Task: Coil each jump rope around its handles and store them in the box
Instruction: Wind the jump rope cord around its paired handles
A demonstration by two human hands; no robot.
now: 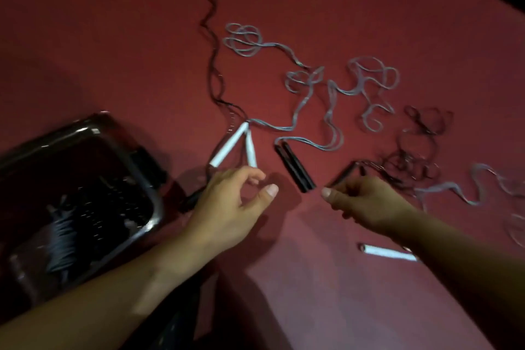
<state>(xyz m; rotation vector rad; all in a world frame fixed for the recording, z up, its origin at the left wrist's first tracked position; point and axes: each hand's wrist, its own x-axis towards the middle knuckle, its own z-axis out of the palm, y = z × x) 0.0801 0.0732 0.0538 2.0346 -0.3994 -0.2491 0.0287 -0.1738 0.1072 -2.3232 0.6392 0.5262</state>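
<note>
The scene is dim and warm-tinted, and the dark red carpeted floor [326, 3] fades to near black at the upper right corner. Soft shadows fall toward the viewer beneath the left hand [227, 207] and the right hand [366, 202], so the light probably comes from above and ahead. Streaky white glare runs along the rim of the glossy dark plastic box [85, 133], which is smeared by motion blur. The thin grey cords [312, 111] look doubled and soft. Straight lines bend at the wide-angle edges.

Left hand [227, 202] loosely curled, empty; right hand [366, 202] pinching.
</note>
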